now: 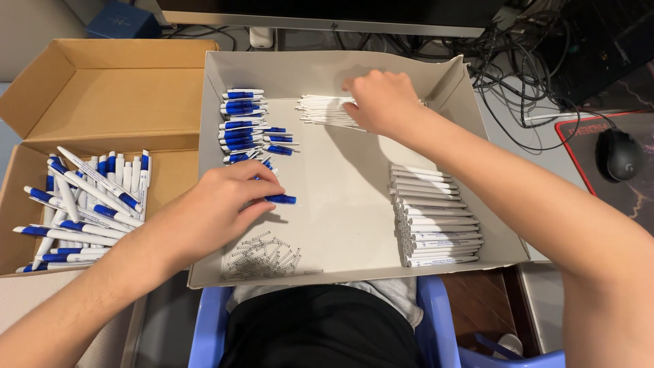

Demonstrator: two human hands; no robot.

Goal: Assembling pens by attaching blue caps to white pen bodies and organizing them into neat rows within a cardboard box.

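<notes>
A shallow grey cardboard tray lies in front of me. My left hand is closed on a blue pen part near the tray's left side, just below a column of blue pen caps. My right hand reaches to the tray's far end and rests on a bundle of thin white refills; whether its fingers pinch one is hidden. A stack of white pen barrels lies along the right wall. Small metal springs are scattered near the front edge.
An open brown cardboard box on the left holds several finished white and blue pens. Behind the tray are a monitor base, tangled cables, and a black mouse on a mat. A blue plastic chair is beneath me.
</notes>
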